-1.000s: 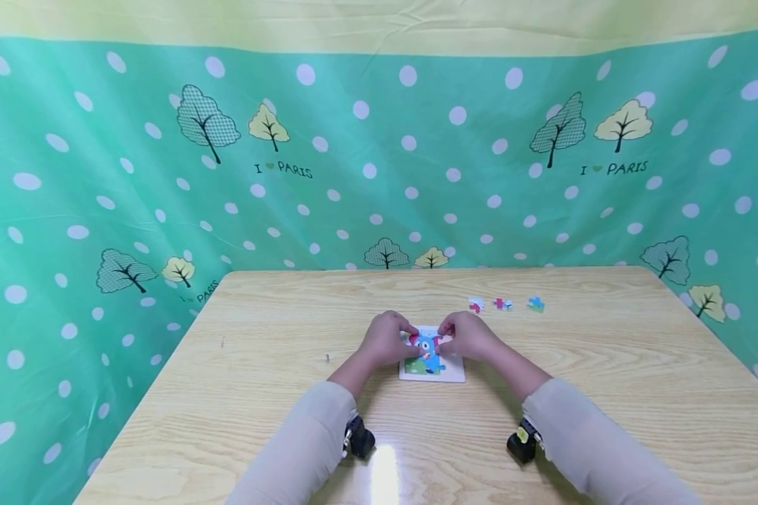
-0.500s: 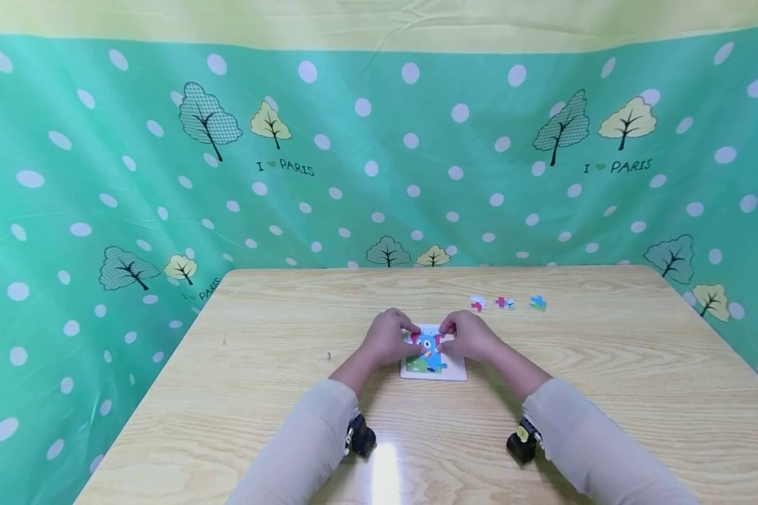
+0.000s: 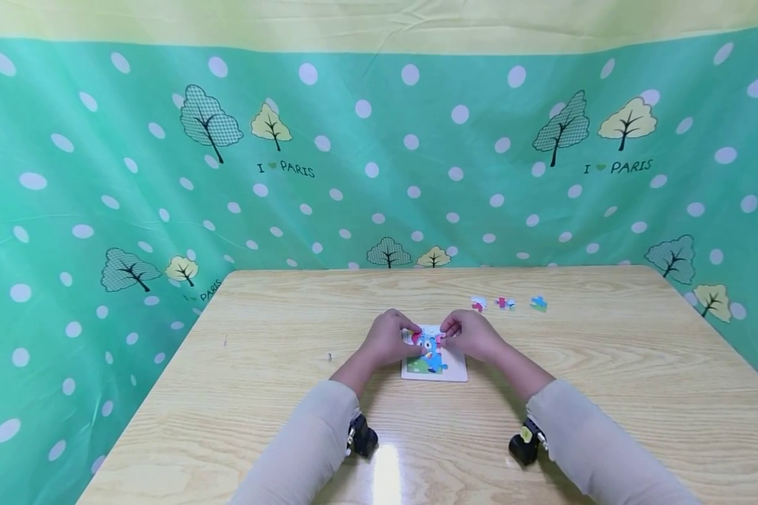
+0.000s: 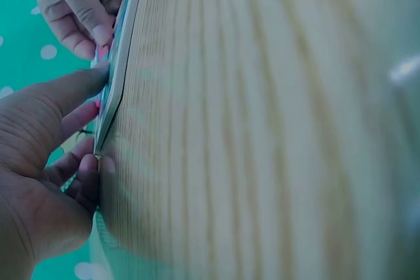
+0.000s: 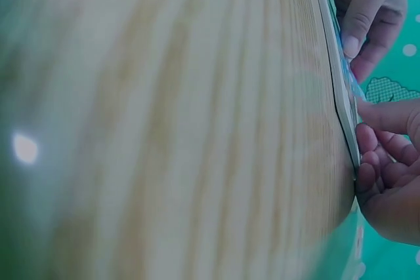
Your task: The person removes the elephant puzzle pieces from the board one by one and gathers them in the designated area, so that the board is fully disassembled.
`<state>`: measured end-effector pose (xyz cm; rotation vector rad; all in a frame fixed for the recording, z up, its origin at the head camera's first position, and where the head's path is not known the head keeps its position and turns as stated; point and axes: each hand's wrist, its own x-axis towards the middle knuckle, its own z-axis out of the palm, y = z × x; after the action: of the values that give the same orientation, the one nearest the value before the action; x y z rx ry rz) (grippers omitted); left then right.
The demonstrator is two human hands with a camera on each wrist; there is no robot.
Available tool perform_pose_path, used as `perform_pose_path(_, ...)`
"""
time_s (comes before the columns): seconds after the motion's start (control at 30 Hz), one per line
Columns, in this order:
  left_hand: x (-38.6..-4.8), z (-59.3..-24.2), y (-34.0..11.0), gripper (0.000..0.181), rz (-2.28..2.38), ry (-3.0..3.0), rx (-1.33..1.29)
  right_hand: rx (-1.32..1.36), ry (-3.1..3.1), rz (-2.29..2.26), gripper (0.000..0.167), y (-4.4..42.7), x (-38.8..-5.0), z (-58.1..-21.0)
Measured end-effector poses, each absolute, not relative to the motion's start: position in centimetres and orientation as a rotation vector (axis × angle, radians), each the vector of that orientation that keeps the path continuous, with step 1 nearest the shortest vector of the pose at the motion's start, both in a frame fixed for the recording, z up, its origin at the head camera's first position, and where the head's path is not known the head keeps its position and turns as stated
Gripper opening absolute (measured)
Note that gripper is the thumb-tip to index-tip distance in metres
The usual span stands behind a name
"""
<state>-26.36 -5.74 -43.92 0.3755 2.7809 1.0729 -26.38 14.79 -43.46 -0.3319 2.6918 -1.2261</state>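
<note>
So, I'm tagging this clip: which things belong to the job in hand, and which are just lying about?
Job: board, pieces on it, probably the loose pieces.
Just there: curtain, dark speck too small to identify.

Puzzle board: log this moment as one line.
left hand: touching puzzle board | right hand: touching board's right part | board: partly filled | loose pieces: on table, beyond board, to right
</note>
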Motion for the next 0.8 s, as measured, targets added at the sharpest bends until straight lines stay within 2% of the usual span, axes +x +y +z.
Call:
perform_pose_path(0.47, -26.3, -43.9, -5.8, 0.039, 1.127, 2.739, 0.328, -0.283, 2.691, -1.314, 0.009, 15.6, -26.2, -43.4)
perform_pose_path(0.8, -26.2, -43.8, -5.8, 0.04, 1.083, 2.75, 0.326, -0.26, 2.713, -1.363, 0.01, 16.9, -25.6, -42.9)
